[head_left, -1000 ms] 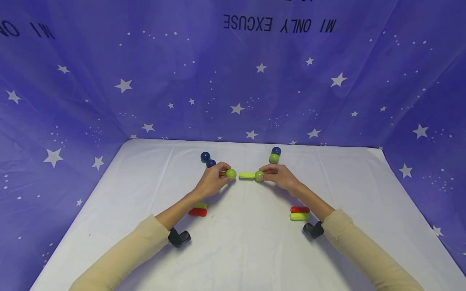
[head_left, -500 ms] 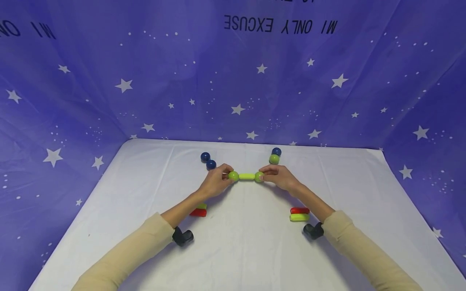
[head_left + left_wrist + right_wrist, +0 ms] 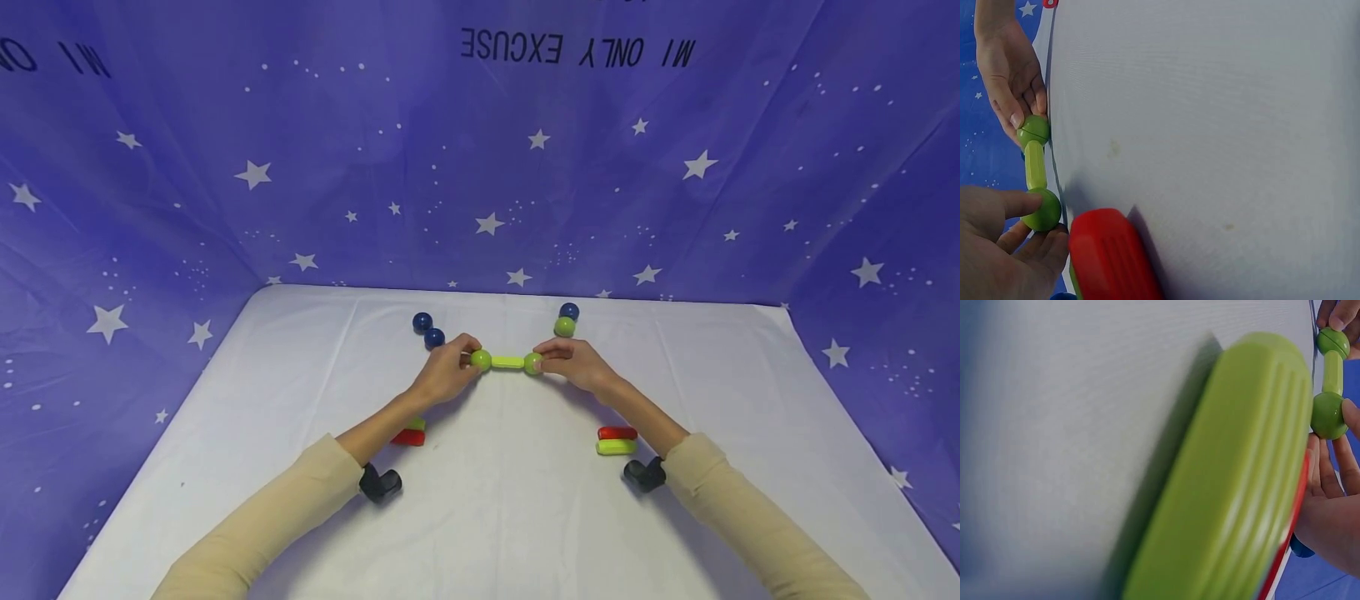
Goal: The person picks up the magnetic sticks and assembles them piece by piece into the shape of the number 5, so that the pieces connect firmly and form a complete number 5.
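My left hand (image 3: 444, 373) pinches a green ball (image 3: 482, 360) between thumb and fingers. On the other side, my right hand (image 3: 579, 367) pinches a second green ball (image 3: 1329, 416). A yellow-green stick (image 3: 507, 362) spans the two balls and touches both, making a straight bar with a ball at each end. In the left wrist view the stick (image 3: 1035, 164) meets both balls without a visible gap. Two blue balls (image 3: 434, 338) lie just beyond my left hand. Behind my right hand, a loose green ball (image 3: 565, 327) touches a blue ball (image 3: 569, 311).
A red stick (image 3: 408, 437) and a yellow-green one lie beside my left forearm, partly covered by it. Near my right forearm lie another red stick (image 3: 617, 433) and a yellow-green stick (image 3: 617, 447). A starry blue curtain (image 3: 480, 167) borders the white table (image 3: 510, 517).
My left hand has moved slightly right, bringing its green ball against the free end of the stick, where there was a gap. My right hand has stayed nearly still.
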